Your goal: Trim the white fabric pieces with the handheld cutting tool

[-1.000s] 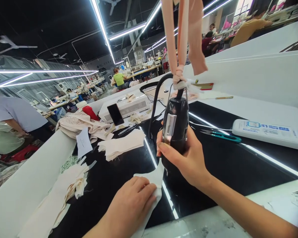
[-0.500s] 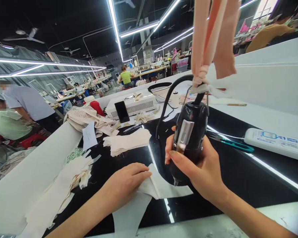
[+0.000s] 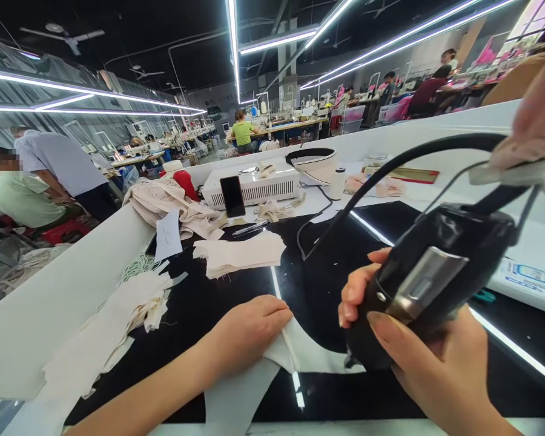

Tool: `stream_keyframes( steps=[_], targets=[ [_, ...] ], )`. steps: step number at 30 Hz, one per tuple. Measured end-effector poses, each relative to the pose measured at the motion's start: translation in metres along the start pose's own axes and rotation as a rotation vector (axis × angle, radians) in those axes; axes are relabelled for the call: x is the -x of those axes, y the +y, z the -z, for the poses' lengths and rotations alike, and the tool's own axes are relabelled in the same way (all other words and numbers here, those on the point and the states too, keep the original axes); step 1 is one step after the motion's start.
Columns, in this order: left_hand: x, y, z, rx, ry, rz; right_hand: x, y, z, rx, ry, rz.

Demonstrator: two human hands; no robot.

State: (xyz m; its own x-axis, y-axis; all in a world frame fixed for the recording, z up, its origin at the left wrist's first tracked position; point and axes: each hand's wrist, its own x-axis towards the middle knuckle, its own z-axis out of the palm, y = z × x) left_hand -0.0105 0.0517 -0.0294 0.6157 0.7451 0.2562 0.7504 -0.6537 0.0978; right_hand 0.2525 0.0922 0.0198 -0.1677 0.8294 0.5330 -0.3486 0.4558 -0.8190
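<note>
- Fingers (image 3: 381,318) of the right hand (image 3: 429,357) are clenched around a black handheld tool (image 3: 429,284); the thumb lies just below its silver plate and the other fingertips show at the tool's left side.
- Left hand (image 3: 249,330) rests palm down with its fingers flat and loose, grasping nothing, pressing a pale cut fabric piece (image 3: 309,354) onto the black table (image 3: 200,315).
- That tool is tilted, its lower tip just above the fabric piece's right part, near the lit strip (image 3: 295,387) set into the table.
- A black cord (image 3: 390,166) arcs from the tool's top leftward over the table; a wire loop at the top meets a knotted pink cloth strip (image 3: 533,130).
- Beyond the left hand lies a stack of cream fabric pieces (image 3: 240,254), and to the left a ragged heap of offcuts (image 3: 131,306) beside a white paper slip (image 3: 168,236).
- Farther back, a dark phone (image 3: 233,195) leans against a white vented box (image 3: 261,184), with a crumpled beige garment (image 3: 168,203) to its left.
- At the right, partly behind the tool, sits a white device with blue print (image 3: 527,278).
- Other people stand at the far left and sit at distant sewing tables.
</note>
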Motion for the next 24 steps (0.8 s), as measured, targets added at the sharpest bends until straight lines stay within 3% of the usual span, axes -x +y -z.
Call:
stream_keyframes(
  steps=[7, 12, 17, 24],
  targets=[
    [0.005, 0.009, 0.002, -0.049, 0.029, -0.049, -0.001, -0.008, 0.003, 0.007, 0.028, 0.003],
    [0.002, 0.012, 0.002, -0.019, 0.054, -0.022, -0.023, -0.003, -0.022, -0.046, 0.172, 0.050],
    [0.002, 0.013, -0.006, 0.002, 0.114, -0.023, -0.048, 0.013, -0.046, -0.124, 0.199, 0.053],
    [0.000, 0.017, -0.013, 0.019, 0.098, -0.027, -0.058, 0.025, -0.057, -0.142, 0.225, 0.016]
  ],
)
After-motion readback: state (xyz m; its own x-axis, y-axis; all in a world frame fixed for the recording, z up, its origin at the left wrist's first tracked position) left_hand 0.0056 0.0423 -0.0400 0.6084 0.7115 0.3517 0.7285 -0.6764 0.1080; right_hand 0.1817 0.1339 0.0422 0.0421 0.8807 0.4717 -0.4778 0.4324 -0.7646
